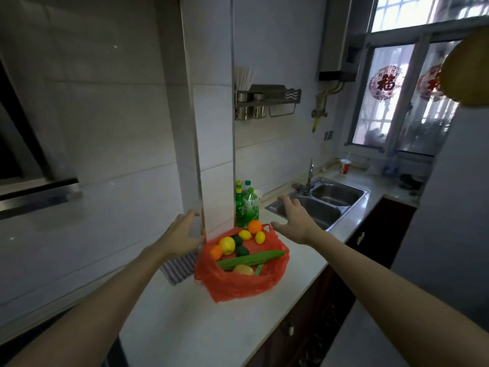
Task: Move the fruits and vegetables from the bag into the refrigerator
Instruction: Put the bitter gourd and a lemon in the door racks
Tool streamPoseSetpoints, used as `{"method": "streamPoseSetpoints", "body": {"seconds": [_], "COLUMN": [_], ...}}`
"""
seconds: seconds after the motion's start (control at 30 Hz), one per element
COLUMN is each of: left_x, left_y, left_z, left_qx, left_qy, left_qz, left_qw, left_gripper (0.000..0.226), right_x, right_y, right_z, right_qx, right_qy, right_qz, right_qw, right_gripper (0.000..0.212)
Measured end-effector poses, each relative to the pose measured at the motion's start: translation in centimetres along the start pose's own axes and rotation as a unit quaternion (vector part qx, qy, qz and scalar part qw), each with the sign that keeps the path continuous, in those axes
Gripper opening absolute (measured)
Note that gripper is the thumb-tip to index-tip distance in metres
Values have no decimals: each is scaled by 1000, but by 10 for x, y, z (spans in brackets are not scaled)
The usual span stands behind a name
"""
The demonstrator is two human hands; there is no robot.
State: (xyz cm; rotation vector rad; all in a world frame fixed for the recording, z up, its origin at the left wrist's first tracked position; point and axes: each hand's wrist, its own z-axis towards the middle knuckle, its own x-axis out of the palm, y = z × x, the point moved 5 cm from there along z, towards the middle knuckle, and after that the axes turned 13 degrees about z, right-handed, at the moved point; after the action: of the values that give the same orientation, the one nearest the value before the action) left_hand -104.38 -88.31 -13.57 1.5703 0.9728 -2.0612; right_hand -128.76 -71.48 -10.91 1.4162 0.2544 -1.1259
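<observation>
A red plastic bag [238, 287] lies open on the white counter [185, 327]. Inside it I see a long green cucumber [250, 259], an orange [254, 227], several lemons [227, 245], dark green fruits [242, 251] and a yellowish fruit [243, 270]. My left hand [182, 234] hovers just left of the bag with its fingers spread, near the wall pillar. My right hand [292, 218] hangs above and right of the bag, fingers straight and apart, holding nothing. The refrigerator is not clearly in view.
Green bottles [246, 205] stand behind the bag against the tiled pillar [211, 128]. A striped cloth [180, 268] lies left of the bag. A double steel sink [328, 200] with a tap sits to the right. A wall rack [267, 102] hangs above; a window is at the far right.
</observation>
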Motion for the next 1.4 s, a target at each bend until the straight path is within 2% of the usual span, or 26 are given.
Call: {"method": "streamPoseSetpoints", "body": {"seconds": [0.3,0.6,0.93,1.13,1.27,1.4], "left_x": [38,93,160,204,239,270], "left_y": [-12,-11,-11,-9,-12,-9], "left_z": [71,98,131,151,163,164], "left_qx": [53,49,48,6,-33,-76], "left_qy": [26,59,104,158,177,203], "left_qz": [-10,-32,-35,-52,-58,-60], "left_qw": [998,997,993,986,982,974], "left_gripper": [65,62,61,70,65,80], "right_x": [13,51,82,109,132,164], "right_y": [-37,-79,-142,-180,-203,-224], "right_z": [45,68,110,147,170,185], "right_qx": [39,72,102,104,88,54], "right_qy": [-4,3,52,119,176,231], "right_qz": [1,13,22,22,15,-9], "right_qw": [999,997,993,987,980,971], "right_gripper": [71,73,72,71,76,78]}}
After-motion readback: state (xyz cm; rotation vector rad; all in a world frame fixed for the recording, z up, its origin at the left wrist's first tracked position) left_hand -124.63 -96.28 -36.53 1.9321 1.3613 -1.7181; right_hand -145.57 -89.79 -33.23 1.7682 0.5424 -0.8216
